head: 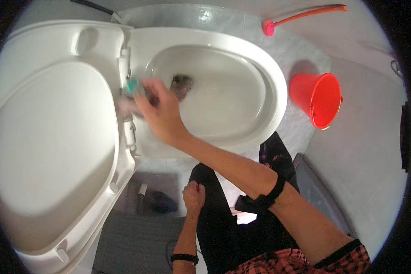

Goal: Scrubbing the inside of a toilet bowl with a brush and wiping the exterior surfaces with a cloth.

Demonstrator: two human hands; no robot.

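My right hand [164, 113] is over the back edge of a white ceramic toilet bowl [233, 89], beside the seat hinges [124, 68]. Its fingers are closed around a teal object [133, 86], blurred by motion, so its exact kind is unclear. Behind the hinges the raised toilet seat and lid [54, 137] lean back. Dark water or a shadowed drain opening [182, 85] shows inside the bowl. My left hand [194, 197] rests curled next to my left knee, with nothing visible in it.
A red plastic bucket [301, 90] with a wire handle stands on the grey tiled floor in front of the bowl. Against the wall leans a pink and orange long-handled brush [304, 15]. Below the seat, a dark grey mat [137, 236] lies near a dark object [161, 202].
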